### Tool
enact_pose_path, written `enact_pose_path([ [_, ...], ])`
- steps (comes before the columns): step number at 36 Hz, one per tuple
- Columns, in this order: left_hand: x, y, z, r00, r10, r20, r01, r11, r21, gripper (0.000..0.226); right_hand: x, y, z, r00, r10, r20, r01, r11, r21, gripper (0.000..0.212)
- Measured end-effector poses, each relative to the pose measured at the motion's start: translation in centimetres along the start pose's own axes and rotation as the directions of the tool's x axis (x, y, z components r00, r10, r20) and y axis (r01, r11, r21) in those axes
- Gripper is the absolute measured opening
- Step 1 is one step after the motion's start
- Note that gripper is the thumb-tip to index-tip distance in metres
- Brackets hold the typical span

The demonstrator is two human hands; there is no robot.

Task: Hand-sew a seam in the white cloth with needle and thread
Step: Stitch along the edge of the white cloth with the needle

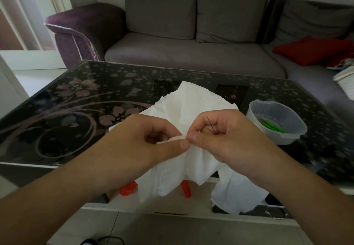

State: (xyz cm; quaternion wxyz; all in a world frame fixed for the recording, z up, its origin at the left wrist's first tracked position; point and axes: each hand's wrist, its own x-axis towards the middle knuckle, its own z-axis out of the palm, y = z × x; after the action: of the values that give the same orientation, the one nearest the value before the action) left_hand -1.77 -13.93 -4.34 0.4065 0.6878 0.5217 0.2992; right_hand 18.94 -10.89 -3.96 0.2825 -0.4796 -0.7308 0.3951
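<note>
The white cloth (188,102) lies crumpled on the dark glass table (76,99), and its near part hangs over the front edge. My left hand (149,139) pinches a fold of the cloth between thumb and fingers. My right hand (220,135) pinches the same fold just to the right, thumb tip against the left thumb. A thin dark needle (210,124) sticks up between the curled fingers of my right hand. No thread can be made out.
A translucent plastic bowl (275,122) with green items inside stands on the table to the right. A grey sofa (191,53) with a red cushion (310,51) runs behind the table. Orange objects (128,188) show below the table edge.
</note>
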Motion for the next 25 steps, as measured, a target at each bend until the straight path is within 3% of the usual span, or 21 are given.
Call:
enact_pose_path([
  [5, 0.1, -0.1, 0.1, 1.0, -0.01, -0.01, 0.01, 1.0, 0.011, 0.016, -0.3, -0.6, -0.1, 0.999, 0.034, 0.021, -0.034, 0.999, 0.026, 0.012],
  [9, 0.0, 0.0, 0.1, 1.0, -0.025, -0.018, 0.024, 0.999, -0.041, 0.015, 0.4, -1.0, -0.9, 0.97, 0.232, 0.074, -0.244, 0.933, 0.263, 0.031],
  [11, 0.0, 0.0, 0.1, 0.999, -0.033, -0.017, 0.032, 0.998, -0.059, 0.015, 0.8, -0.9, -1.3, 0.951, 0.301, 0.066, -0.308, 0.918, 0.252, 0.042],
  [15, 0.0, 0.1, 0.0, 0.998, -0.056, -0.018, 0.054, 0.994, -0.094, 0.017, -0.1, -0.6, -1.3, 0.979, 0.201, 0.018, -0.201, 0.971, 0.126, 0.044],
  [20, -0.2, 0.2, -0.1, 0.999, -0.04, -0.027, 0.036, 0.991, -0.131, 0.02, -1.4, -1.1, 0.5, 0.967, -0.034, -0.252, 0.026, 0.999, -0.032, 0.01],
  [25, -0.2, 0.2, -0.1, 1.0, -0.019, -0.024, 0.016, 0.989, -0.145, 0.02, -1.8, -1.3, 2.1, 0.981, -0.087, -0.174, 0.078, 0.995, -0.057, 0.027],
])
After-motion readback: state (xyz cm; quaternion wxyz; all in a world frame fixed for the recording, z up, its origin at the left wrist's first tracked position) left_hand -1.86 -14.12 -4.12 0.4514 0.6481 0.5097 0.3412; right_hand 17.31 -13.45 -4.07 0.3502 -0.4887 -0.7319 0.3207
